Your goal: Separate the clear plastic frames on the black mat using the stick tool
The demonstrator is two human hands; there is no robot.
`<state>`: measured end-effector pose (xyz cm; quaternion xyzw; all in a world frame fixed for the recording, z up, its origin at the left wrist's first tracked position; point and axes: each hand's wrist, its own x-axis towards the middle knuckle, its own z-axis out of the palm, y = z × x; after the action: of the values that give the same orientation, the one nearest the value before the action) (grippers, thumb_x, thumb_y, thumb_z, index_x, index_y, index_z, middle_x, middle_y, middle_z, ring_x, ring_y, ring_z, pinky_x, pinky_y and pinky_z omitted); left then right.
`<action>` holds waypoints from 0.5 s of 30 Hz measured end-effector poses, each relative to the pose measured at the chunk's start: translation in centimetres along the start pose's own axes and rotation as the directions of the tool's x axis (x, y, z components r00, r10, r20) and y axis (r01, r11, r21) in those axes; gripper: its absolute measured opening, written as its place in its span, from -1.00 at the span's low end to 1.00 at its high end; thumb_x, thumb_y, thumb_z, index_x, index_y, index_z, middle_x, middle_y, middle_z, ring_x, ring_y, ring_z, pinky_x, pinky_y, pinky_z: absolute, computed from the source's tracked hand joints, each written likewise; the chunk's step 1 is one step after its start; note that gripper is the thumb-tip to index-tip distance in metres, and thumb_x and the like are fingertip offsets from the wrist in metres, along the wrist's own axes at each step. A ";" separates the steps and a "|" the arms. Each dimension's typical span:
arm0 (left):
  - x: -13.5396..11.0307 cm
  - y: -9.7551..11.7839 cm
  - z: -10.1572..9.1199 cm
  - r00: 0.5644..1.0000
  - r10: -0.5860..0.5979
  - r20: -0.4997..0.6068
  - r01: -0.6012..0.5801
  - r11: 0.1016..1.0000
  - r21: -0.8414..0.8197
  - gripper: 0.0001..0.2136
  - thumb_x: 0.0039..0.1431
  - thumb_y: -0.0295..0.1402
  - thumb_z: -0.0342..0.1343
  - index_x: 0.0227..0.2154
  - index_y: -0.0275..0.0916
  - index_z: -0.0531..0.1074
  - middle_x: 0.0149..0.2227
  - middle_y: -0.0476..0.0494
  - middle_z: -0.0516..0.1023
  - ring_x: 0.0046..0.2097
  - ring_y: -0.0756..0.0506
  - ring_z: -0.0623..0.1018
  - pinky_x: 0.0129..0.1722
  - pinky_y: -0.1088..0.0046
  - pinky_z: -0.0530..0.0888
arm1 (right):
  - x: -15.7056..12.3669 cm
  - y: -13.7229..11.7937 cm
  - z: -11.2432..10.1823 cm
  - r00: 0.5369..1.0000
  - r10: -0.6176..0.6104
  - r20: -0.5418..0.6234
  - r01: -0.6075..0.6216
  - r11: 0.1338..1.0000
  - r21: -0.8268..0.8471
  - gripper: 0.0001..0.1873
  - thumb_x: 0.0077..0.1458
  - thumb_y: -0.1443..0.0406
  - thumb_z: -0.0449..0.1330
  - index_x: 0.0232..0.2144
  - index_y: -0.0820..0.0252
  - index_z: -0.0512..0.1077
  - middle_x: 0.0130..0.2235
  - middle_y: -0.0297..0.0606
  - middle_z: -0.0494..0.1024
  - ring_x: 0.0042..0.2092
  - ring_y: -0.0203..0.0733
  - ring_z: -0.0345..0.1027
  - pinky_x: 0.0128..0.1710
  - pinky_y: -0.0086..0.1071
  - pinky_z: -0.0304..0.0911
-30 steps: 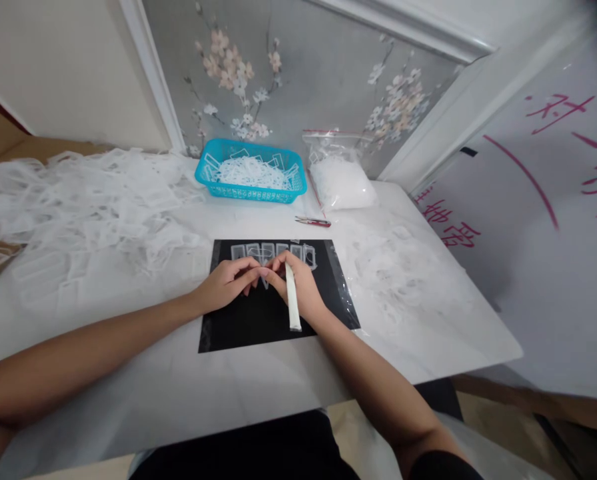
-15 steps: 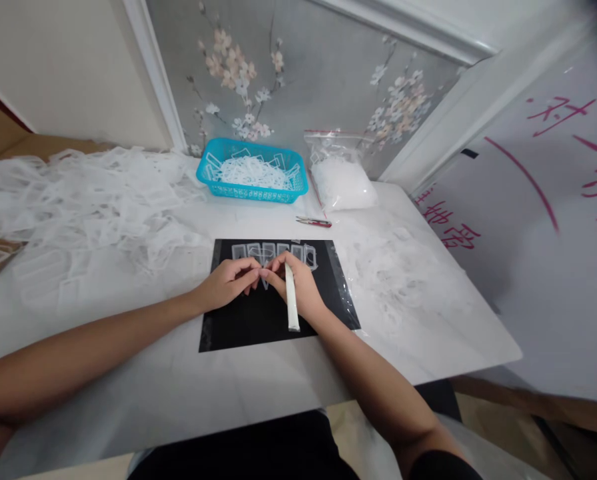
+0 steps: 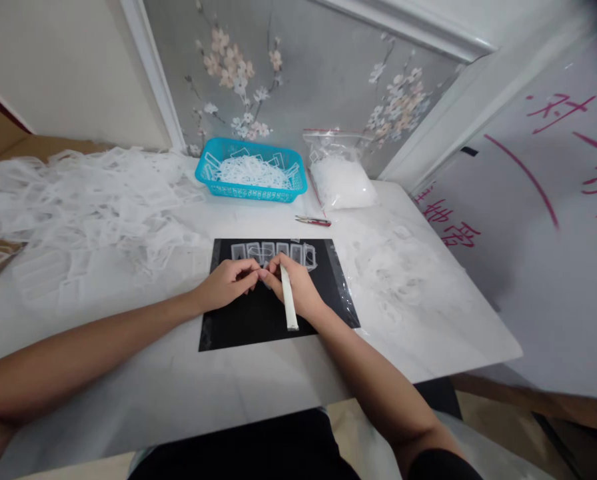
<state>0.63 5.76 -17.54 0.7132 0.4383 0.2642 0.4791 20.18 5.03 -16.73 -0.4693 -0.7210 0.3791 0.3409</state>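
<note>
Over a black mat (image 3: 243,327), my left hand (image 3: 226,283) is closed in a pinch. What it grips is hidden or too small to make out. Its fingertips meet those of my right hand (image 3: 298,288), also closed. A pale, flat stick-like tool (image 3: 289,303) lies in my right hand, its square end pointing back toward me and its other end covered by the fingers. Just beyond my fingers, a row of several clear plastic frames (image 3: 296,253) rests along the mat's far part.
A large heap of translucent frames (image 3: 103,193) covers the table's left; looser clear pieces (image 3: 403,267) spread at right. Behind the mat are a blue basket (image 3: 251,193) of white pieces, a filled zip bag (image 3: 346,183) and red-handled thread snips (image 3: 313,221). A whiteboard (image 3: 528,300) stands right.
My right hand and the pale stick have shifted slightly left, the stick tilting a little. My left hand stays almost in place, fingertips still together.
</note>
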 end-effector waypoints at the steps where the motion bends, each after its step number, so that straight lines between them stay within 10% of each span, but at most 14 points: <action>1: 0.0 0.0 0.0 1.000 0.000 0.002 0.000 1.000 0.007 -0.74 0.30 -0.20 0.00 -0.40 -0.25 0.42 -0.53 0.04 0.43 -0.47 0.02 0.46 -0.41 0.53 0.38 | 0.0 0.0 0.0 1.000 -0.004 -0.001 0.004 1.000 -0.012 -0.75 0.15 0.12 0.20 -0.42 0.09 0.26 -0.49 -0.43 0.35 -0.45 -0.27 0.21 -0.37 -0.42 0.13; 15: 0.3 -0.3 0.0 1.000 0.005 0.028 -0.010 0.986 0.166 -0.71 0.31 -0.19 -0.04 -0.45 -0.23 0.38 -0.52 0.03 0.47 -0.46 0.00 0.45 -0.40 0.51 0.32 | -0.1 -0.2 -0.2 0.999 -0.021 0.046 0.027 0.993 -0.112 -0.83 0.20 0.17 0.14 -0.39 0.08 0.26 -0.49 -0.44 0.34 -0.47 -0.27 0.20 -0.38 -0.40 0.10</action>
<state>0.66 6.07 -17.85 0.7556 0.4496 0.2189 0.4231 20.28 4.89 -16.46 -0.4703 -0.7542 0.3444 0.3022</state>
